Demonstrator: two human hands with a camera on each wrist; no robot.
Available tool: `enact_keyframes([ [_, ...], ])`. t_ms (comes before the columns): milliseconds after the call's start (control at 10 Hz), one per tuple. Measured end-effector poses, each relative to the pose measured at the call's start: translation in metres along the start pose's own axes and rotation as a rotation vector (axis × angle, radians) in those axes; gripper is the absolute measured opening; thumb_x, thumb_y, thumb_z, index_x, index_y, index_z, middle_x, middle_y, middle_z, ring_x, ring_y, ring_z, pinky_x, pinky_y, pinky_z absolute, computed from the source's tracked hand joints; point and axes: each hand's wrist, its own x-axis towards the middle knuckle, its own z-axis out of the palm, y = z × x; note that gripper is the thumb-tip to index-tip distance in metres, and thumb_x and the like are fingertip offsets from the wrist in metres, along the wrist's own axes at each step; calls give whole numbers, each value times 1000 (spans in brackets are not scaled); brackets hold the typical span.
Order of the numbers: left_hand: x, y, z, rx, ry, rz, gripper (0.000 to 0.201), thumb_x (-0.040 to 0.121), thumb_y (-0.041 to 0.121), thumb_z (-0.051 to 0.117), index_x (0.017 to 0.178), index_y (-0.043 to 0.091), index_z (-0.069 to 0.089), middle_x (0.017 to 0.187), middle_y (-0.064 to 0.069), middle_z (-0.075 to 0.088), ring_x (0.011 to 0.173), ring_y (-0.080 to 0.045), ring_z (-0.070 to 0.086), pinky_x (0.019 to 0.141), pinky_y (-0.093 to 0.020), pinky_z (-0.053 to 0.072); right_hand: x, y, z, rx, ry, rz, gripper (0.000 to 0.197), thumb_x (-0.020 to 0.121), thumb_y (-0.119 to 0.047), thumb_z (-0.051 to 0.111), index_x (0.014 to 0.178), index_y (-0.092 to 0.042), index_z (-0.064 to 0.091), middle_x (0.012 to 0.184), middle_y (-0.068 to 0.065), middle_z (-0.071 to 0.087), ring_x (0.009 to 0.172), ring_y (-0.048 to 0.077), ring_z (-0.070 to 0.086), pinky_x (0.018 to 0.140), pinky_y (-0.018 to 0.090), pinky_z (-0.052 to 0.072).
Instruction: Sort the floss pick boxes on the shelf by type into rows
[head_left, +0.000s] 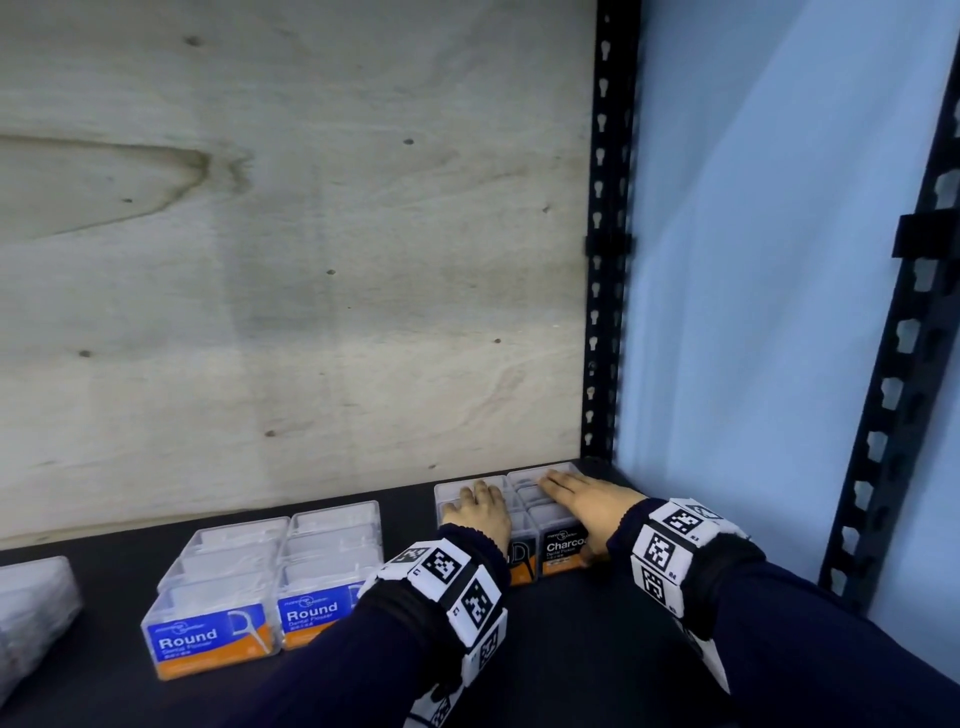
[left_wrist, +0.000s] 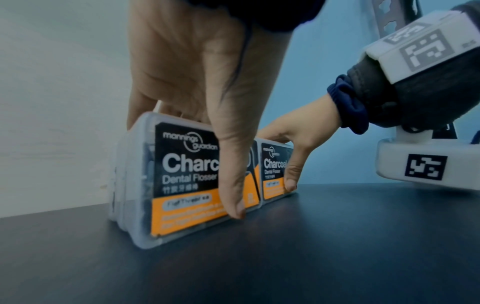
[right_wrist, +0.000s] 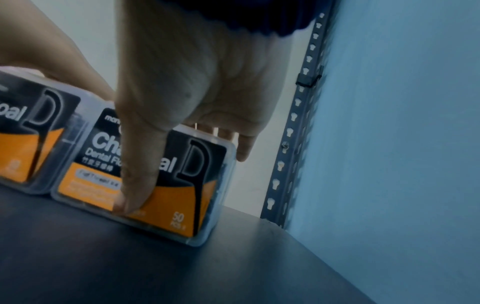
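Note:
Two rows of clear Charcoal floss pick boxes with black and orange labels stand at the shelf's back right corner. My left hand (head_left: 480, 512) lies flat along the top of the left row (left_wrist: 187, 179), its thumb (left_wrist: 232, 185) pressed down the front label. On the right row (head_left: 563, 553) my right hand (head_left: 576, 499) rests the same way, fingers stretched toward the back and thumb (right_wrist: 137, 174) on the front box (right_wrist: 182, 197). The two rows touch side by side. To their left stand two rows of Round boxes (head_left: 208, 639) with blue and orange labels.
The black shelf board (head_left: 571, 649) ends at a plywood back panel (head_left: 311, 260). A perforated black upright (head_left: 608, 260) stands in the back right corner, another (head_left: 893, 389) at the front right, with a pale blue wall behind. A clear plastic bundle (head_left: 31, 613) lies far left.

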Motion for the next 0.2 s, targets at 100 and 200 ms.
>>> enact_keyframes([
  [100,4,-3,3,2,-6,20,65,96,8,45,149,1,9,159,-15,8,146,-31,13,115,-45,24,0,2,4,62,-1,8,109,75,-18,75,150,-15,-3,161,3,-4,148,21,0,122,33,9],
  [200,0,-6,-3,-47,-15,42,70,95,13,49,150,2,7,160,-13,4,147,-29,11,118,-44,22,-7,2,0,111,3,8,110,74,-25,75,150,-15,-4,160,3,-6,148,20,-3,122,32,6],
])
